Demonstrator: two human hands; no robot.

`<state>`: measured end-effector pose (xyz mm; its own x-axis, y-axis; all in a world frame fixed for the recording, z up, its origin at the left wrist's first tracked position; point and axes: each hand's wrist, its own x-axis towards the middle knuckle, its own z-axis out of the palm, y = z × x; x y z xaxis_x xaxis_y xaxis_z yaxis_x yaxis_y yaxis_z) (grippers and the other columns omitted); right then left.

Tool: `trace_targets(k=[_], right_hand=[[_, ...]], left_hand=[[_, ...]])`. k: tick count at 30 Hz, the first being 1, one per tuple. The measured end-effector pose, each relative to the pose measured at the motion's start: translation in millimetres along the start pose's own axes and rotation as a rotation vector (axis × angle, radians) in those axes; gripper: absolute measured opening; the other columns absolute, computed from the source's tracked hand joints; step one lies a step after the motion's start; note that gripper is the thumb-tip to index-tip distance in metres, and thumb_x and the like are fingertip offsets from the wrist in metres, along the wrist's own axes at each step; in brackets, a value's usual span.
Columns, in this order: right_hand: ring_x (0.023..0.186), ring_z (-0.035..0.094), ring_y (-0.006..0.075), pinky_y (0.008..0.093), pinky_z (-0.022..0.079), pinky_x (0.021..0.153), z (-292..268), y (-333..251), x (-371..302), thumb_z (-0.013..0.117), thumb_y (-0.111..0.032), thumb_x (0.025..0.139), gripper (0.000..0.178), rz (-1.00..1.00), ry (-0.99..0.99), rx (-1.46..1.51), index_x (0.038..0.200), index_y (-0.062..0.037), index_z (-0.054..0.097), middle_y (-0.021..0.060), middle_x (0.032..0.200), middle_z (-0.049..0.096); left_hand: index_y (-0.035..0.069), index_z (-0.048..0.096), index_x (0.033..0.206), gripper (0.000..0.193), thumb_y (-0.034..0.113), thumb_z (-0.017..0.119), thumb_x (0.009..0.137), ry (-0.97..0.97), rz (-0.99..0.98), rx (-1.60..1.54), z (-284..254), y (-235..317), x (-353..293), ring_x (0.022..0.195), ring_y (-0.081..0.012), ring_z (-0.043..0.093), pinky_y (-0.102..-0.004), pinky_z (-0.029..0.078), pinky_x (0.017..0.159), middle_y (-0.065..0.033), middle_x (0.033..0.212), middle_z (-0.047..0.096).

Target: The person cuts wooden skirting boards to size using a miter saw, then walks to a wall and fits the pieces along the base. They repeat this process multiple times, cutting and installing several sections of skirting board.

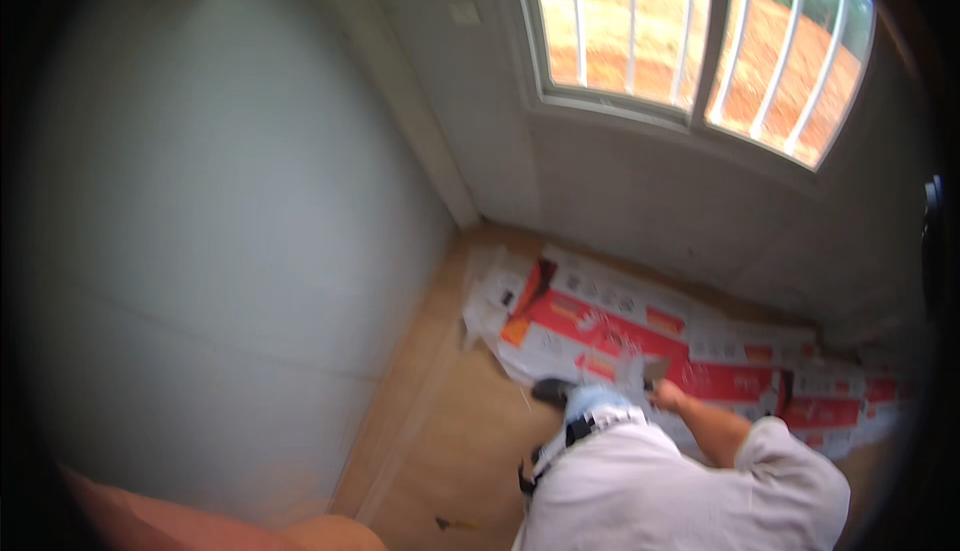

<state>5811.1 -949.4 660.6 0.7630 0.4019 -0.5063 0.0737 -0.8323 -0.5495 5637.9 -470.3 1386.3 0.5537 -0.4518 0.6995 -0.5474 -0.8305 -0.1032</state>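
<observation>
My right hand (pixel 666 396) is closed on the dark handle of what looks like a putty knife (pixel 655 369), its flat greyish blade pointing away from me. Below it, red and white printed packaging sheets (pixel 700 383) cover the floor along the window wall. My bare left arm (pixel 230 529) shows large and blurred at the lower left, close to the grey side wall; the fingers of that hand do not show. One dark shoe (pixel 551 391) of mine is at the near edge of the sheets.
A barred sliding window (pixel 692 121) is set in the wall ahead, above the sheets. The smooth grey wall (pixel 230 231) stands close on my left and meets the window wall at a corner post (pixel 400 81). A small dark-and-yellow tool (pixel 456 524) lies on the brown floor (pixel 470 441).
</observation>
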Motion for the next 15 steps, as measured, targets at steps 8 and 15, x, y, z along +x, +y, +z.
trace_targets(k=[8,15], right_hand=[[0.069,0.064,0.0231,0.0420,0.053,0.060,-0.8,48.7,-38.5,0.061,-0.031,0.096,0.031,0.405,-0.132,0.030,0.110,-0.0060,0.070,0.0081,0.086,0.072],[0.074,0.073,0.0269,0.0384,0.057,0.075,-14.6,-71.9,-4.2,0.060,-0.035,0.088,0.039,0.282,-0.106,0.232,0.089,0.0001,0.077,0.0127,0.076,0.075]], left_hand=[[-0.004,0.058,0.112,0.024,0.018,0.049,0.105,-0.094,-0.009,-0.150,51.0,11.8,30.3,0.079,-0.0231,0.055,-0.0362,0.048,0.072,-0.0157,0.092,0.063],[-0.004,0.059,0.115,0.025,0.017,0.048,0.105,-0.167,0.078,-0.079,70.3,-36.0,78.5,0.081,-0.0242,0.056,-0.0373,0.048,0.074,-0.0162,0.092,0.063]])
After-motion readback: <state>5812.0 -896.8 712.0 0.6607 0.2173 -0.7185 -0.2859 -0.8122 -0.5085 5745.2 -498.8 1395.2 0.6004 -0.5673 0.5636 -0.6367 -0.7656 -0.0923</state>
